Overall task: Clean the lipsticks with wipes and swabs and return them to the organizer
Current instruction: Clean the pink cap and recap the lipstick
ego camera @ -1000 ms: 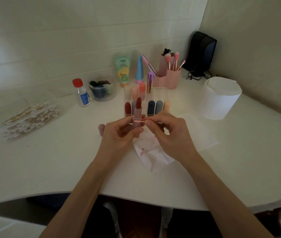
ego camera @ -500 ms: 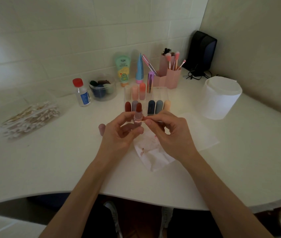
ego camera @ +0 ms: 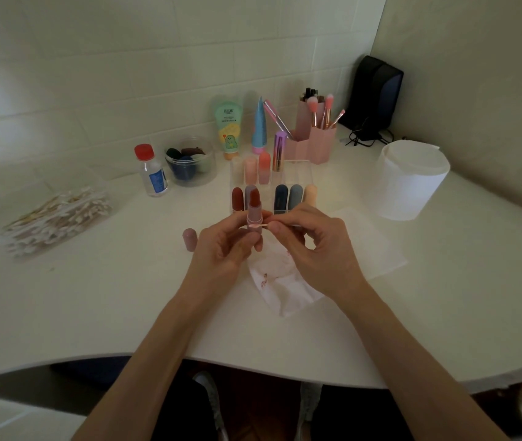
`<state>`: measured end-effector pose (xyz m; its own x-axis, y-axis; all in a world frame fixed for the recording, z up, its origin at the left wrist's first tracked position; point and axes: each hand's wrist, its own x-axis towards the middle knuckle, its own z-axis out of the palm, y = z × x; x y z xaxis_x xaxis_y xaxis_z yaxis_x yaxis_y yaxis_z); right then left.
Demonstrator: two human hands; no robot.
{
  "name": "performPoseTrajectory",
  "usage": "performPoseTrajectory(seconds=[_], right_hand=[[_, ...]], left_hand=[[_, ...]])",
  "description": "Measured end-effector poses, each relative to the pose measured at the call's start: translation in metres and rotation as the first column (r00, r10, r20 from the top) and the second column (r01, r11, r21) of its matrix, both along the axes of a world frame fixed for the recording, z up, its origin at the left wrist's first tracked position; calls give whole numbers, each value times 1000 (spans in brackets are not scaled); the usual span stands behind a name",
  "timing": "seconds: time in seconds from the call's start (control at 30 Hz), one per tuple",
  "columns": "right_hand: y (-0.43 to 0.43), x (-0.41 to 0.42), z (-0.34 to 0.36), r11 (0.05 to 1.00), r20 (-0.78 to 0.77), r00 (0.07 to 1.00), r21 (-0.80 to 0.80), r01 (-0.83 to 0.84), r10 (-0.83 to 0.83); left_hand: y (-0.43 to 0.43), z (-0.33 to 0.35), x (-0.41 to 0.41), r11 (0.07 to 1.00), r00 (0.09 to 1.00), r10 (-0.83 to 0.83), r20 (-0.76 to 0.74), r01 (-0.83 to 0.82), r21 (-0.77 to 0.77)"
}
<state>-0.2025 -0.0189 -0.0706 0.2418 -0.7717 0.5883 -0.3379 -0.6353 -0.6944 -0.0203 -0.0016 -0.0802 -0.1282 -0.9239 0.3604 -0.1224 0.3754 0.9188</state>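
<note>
White corner table (ego camera: 94, 297), tiled wall behind. Paper roll (ego camera: 409, 186) back R. Red-stained wipe (ego camera: 280, 281) under hands. Clear organizer (ego camera: 288, 176) w/ capped lipsticks just behind. Green tube (ego camera: 228, 130): cartoon dino, text too small to read. L hand (ego camera: 221, 249) grips pink-cased lipstick (ego camera: 254, 211) upright above the wipe, dark red bullet out. Pink cap (ego camera: 189, 239) stands to L. R hand (ego camera: 313, 249) pinches swab (ego camera: 261, 225), tip on case.
</note>
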Motion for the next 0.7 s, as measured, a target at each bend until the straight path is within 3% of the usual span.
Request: performPoseTrajectory(seconds=[0.37, 0.7], right_hand=[[-1, 0, 3, 1000, 27, 1000, -8, -5, 5], [0, -3, 5, 996, -32, 997, -53, 73, -74]], left_hand=[[2, 3, -1, 999, 999, -41, 21, 40, 18], [2, 2, -2, 997, 996, -44, -81, 49, 60]])
